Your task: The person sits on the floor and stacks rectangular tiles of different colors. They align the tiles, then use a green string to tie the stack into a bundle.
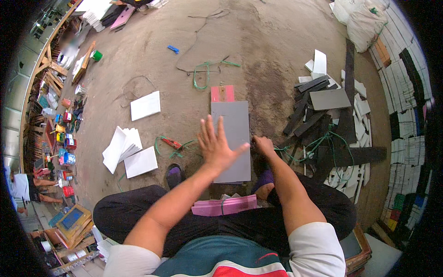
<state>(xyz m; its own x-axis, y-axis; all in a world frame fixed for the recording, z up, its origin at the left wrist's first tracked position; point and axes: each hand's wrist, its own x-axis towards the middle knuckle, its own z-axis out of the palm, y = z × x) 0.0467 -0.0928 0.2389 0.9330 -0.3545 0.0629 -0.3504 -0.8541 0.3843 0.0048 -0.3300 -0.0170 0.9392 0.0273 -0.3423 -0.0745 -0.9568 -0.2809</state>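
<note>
A flat grey rectangular sheet lies lengthwise in front of me on the floor. Beyond its far end a pinkish-red piece sticks out from under it. My left hand is over the sheet's left half with fingers spread; whether the palm presses on it I cannot tell. At the sheet's right edge, my right hand is closed, and what its fingers hold, if anything, is hidden. Close to my lap rests a bundle of pink strips tied with a dark cord.
White sheets lie to the left, near a red-handled tool among green cord. On the right are black strips, a loose grey sheet, green twine and white offcuts. Paint cans line the far left; a person is there.
</note>
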